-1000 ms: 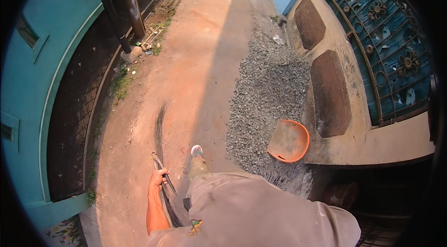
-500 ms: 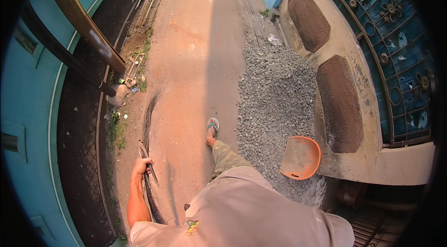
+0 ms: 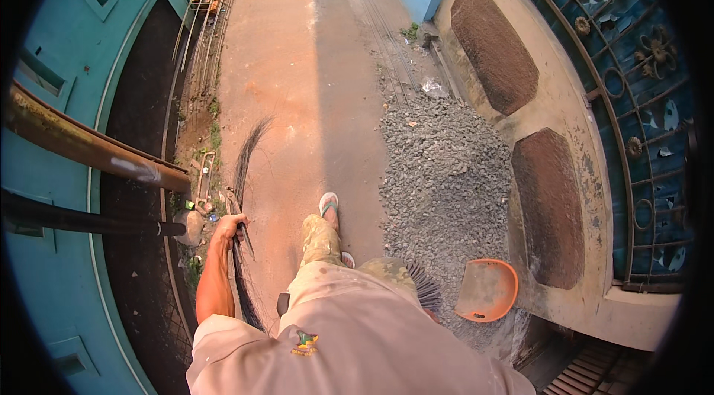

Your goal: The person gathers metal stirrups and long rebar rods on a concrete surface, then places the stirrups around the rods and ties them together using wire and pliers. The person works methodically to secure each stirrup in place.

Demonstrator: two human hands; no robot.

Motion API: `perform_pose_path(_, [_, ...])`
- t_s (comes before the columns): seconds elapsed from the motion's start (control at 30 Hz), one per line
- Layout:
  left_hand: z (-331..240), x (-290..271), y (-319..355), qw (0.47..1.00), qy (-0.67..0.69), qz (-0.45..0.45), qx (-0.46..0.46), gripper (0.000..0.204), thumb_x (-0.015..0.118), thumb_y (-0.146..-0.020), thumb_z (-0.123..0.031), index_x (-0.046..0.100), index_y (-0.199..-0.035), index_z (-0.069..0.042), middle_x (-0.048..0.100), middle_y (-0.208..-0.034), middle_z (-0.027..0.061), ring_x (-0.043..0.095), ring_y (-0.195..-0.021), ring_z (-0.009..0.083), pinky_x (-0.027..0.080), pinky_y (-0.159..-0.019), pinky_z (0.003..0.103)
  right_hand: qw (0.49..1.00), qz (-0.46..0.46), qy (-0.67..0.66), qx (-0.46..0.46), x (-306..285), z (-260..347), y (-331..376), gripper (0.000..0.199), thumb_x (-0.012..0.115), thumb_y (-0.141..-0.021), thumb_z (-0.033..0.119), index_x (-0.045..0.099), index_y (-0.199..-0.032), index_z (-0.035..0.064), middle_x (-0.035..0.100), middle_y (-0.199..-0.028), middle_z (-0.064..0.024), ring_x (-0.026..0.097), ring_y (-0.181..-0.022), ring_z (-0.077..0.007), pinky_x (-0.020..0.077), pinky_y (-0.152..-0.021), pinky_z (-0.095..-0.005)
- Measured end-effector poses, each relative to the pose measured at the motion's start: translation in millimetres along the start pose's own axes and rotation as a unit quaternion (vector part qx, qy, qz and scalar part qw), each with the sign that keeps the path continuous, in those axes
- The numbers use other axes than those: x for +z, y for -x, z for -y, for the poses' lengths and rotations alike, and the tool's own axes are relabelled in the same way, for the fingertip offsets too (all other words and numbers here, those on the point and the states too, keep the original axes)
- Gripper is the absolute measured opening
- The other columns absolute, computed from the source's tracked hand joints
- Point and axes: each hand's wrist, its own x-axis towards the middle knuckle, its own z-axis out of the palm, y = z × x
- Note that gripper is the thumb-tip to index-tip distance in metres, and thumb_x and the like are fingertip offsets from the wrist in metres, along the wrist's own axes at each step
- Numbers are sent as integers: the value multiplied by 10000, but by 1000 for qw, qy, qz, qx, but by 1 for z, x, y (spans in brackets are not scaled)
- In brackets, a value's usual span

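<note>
While clutching a black wire bundle point(image 3: 243, 161) and pincers point(image 3: 234, 204) in the left hand point(image 3: 229, 227), near the alley's point(image 3: 286, 108) left edge, expect light, springy strands, best gripped mid-length; can't judge the hidden right hand.

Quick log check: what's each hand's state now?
Left hand: closed, holding dark wiry bundle and pincer-like tool.
Right hand: not clearly visible; can't tell.

Your left hand point(image 3: 232, 227) grips a bundle of dark strands point(image 3: 244, 161) and a pincer-like tool point(image 3: 235, 207) near the lane's point(image 3: 279, 82) left edge. Gravel point(image 3: 446, 172) lies heaped along its right edge, an orange-rimmed pan point(image 3: 483, 292) on the heap's near right corner.
</note>
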Motion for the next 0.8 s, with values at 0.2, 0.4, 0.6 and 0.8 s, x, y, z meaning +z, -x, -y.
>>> perform_pose_path(0.2, [-110,32,-115,997,-77,-3,13,144,679,-666,-149,639,-654,-10,488,-525,39,413,-407,155,334,-397,326,997,-4,-63,46,-138,-24,-39,350,499,-893,301,703,-1038,57,671,-1107,-174,642,-1032,-335,504,-902,-419])
perform_pose_path(0.4, [-238,82,-192,994,-108,-15,10,174,695,-666,-153,635,-630,7,493,-514,47,430,-395,164,354,-390,328,995,-19,-61,72,-320,-47,-76,356,496,-894,307,709,-1031,57,674,-1106,-171,643,-1036,-335,503,-907,-421])
perform_pose_path(0.6, [-390,112,-258,991,-130,-22,-4,169,676,-691,-162,632,-666,-1,473,-521,25,401,-402,147,330,-406,320,992,-69,-71,80,-471,-81,-160,386,475,-893,324,703,-1044,53,656,-1126,-191,607,-1083,-370,481,-937,-451])
perform_pose_path(0.8, [-498,180,-342,987,-156,-38,12,170,678,-654,-175,614,-601,-27,493,-512,29,430,-413,142,351,-419,317,989,-55,-69,122,-619,-148,-268,392,465,-917,317,696,-1073,42,650,-1153,-198,608,-1098,-371,477,-951,-451])
